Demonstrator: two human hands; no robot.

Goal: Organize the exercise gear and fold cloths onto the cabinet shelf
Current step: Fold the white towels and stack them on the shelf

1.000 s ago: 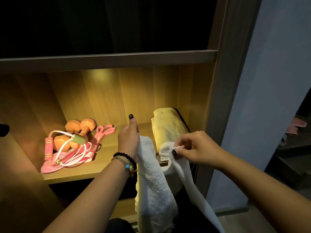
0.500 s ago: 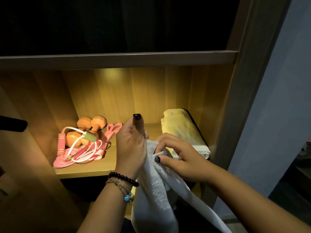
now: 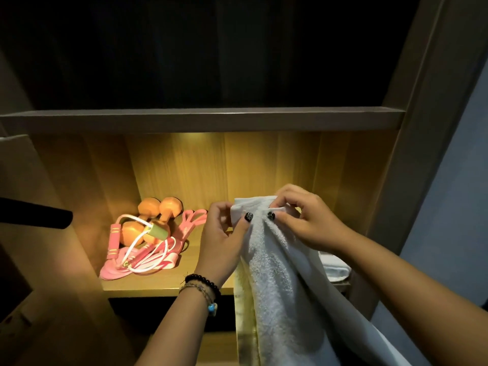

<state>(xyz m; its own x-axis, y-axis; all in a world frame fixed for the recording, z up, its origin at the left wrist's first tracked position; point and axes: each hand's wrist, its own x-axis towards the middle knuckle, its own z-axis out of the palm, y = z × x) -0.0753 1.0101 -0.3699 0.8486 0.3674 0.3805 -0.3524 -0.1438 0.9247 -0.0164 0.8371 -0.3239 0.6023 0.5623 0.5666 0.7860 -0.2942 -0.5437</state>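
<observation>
Both hands are holding a white towel (image 3: 280, 273) up in front of the lit cabinet shelf (image 3: 163, 282). The left hand (image 3: 224, 241) is pinching the towel's top edge between thumb and curled fingers, and the right hand (image 3: 306, 220) is pinching the same edge just beside it, thumb pressing against the cloth and fingers bending over the top. The two thumbs are sitting close together, almost touching. The rest of the towel is hanging straight down from the hands, past the front edge of the shelf and out of the bottom of the view. On the left part of the shelf, orange dumbbells (image 3: 158, 207) are lying toward the back with a pink and white jump rope (image 3: 137, 249) coiled over and in front of them, touching them. On the right end of the shelf, a folded towel (image 3: 334, 265) is peeking out below the right wrist, mostly hidden. A beaded bracelet (image 3: 203, 282) is circling the left wrist.
</observation>
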